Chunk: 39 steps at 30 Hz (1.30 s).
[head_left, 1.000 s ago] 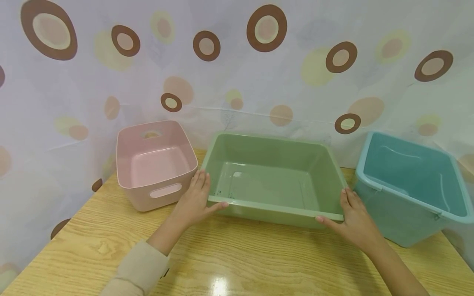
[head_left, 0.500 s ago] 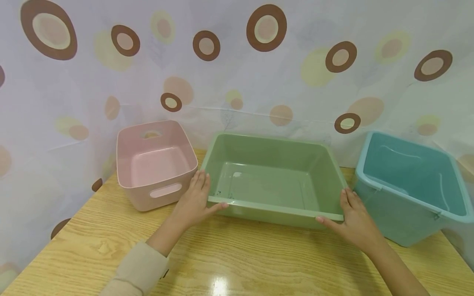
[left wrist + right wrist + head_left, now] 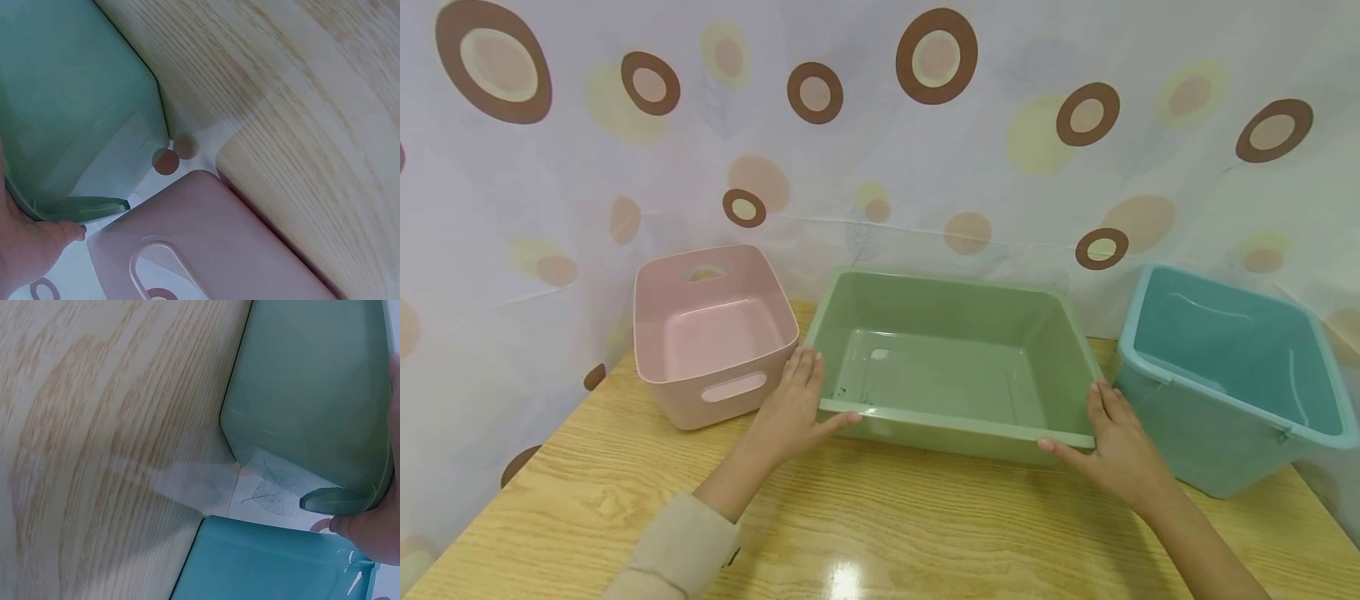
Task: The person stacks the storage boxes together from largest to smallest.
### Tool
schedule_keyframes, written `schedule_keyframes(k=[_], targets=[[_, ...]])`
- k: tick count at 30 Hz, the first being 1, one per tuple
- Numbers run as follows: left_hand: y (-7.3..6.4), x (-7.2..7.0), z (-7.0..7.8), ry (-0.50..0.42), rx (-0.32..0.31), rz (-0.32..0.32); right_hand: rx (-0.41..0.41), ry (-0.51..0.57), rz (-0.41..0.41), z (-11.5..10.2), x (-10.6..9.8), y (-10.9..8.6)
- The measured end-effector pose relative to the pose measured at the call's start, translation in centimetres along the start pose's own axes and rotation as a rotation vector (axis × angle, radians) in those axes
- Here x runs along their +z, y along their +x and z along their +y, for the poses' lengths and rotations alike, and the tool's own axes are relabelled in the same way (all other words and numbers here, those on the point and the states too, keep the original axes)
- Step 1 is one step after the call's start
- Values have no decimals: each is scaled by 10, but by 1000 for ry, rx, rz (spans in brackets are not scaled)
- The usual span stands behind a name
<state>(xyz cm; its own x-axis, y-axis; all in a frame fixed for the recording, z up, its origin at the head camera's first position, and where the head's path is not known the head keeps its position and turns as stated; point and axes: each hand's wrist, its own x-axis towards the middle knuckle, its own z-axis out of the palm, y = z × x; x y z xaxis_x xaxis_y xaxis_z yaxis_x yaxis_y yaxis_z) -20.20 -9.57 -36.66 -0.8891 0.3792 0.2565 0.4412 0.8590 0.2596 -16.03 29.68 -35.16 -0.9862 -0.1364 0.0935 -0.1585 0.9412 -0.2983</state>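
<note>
A green rectangular plastic bin (image 3: 947, 429) stands on the wooden table in the middle of the head view, its opening facing up. My left hand (image 3: 790, 412) holds its near left corner, thumb along the front rim and fingers at the side rim. At the near right corner my right hand (image 3: 1120, 446) holds it the same way. Both wrist views show the bin's outer wall and a lip under the rim beside the fingers. The pink basket (image 3: 715, 392) is close beside my left fingers, and the teal bin (image 3: 1195, 433) lies just right of my right hand.
The wood-grain table (image 3: 925, 533) carries all three containers. Behind them hangs a pale sheet (image 3: 880, 167) with brown, pink and yellow spots. The pink basket has an oval handle slot (image 3: 733, 387). Small dark specks (image 3: 842, 392) show inside the green bin's left side.
Both hands stay at the green bin's corners, and the containers keep their places. The head view has shifted very slightly.
</note>
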Motion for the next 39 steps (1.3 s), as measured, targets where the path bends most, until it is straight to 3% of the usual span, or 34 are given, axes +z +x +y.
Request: schedule_keyframes(k=[39], targets=[[-8,-4,4,6,10,17,25,-16,-25,-2,1,-7]])
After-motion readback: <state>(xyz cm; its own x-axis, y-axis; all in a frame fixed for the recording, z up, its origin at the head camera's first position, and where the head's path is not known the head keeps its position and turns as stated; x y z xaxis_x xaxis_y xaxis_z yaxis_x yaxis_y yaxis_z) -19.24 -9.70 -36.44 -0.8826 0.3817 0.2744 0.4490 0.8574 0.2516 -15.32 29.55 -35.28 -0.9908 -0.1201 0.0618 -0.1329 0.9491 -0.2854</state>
